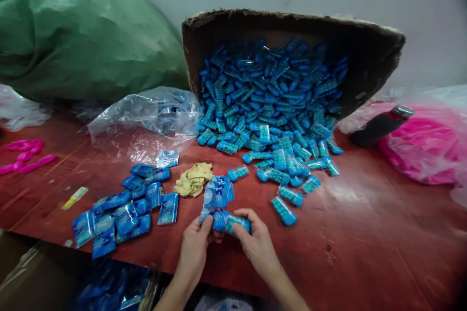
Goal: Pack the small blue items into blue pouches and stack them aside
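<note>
- A red table runs to a pale wall.
- Low centre of the frame, a blue packet lies crosswise, long axis left to right.
- The left hand pinches its left end, the right hand its right end.
- Just above it lie loose sachets; a tipped box spills packets at upper centre.

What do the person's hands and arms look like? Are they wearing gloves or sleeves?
No gloves. Both the left hand and the right hand are bare, with no rings, watch or bracelet showing. The forearms are bare too, with no sleeves reaching into the picture. The fingernails look short and plain. No markings or bandages can be seen.
</note>
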Action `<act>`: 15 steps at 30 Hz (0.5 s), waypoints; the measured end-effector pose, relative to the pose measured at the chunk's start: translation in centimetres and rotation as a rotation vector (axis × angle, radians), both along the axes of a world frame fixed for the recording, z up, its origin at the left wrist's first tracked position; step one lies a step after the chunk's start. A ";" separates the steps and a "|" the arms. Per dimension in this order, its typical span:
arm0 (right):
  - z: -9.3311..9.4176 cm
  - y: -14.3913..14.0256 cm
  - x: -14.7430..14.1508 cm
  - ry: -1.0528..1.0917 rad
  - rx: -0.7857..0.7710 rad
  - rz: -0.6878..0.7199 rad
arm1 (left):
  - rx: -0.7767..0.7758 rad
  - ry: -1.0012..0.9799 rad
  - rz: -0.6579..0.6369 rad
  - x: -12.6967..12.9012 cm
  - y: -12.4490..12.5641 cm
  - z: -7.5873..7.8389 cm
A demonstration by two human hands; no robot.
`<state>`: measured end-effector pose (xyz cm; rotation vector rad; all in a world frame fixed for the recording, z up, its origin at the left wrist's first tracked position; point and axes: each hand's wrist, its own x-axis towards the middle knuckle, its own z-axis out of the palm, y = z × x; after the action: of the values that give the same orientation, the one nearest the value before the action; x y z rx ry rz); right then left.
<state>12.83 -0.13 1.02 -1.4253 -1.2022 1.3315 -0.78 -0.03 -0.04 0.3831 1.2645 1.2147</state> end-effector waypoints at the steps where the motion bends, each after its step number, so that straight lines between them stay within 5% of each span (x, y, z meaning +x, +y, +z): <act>1: 0.0 -0.1 -0.1 -0.013 0.038 0.008 | 0.000 -0.007 0.012 0.1 0.0 0.0; 6: -0.5 -0.4 -0.8 -0.103 0.269 0.018 | -0.053 -0.247 -0.040 0.4 0.0 0.2; 10: -1.2 -0.5 -0.8 -0.032 0.167 0.024 | -0.122 -0.327 -0.046 0.4 0.1 0.0; 15: -1.0 -1.2 -0.3 0.102 0.058 0.195 | -0.162 -0.328 -0.023 0.3 0.2 -0.1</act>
<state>12.54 -1.32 -0.03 -1.2088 -1.3268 1.4713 -0.48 0.13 -0.11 0.0745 1.0609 1.0950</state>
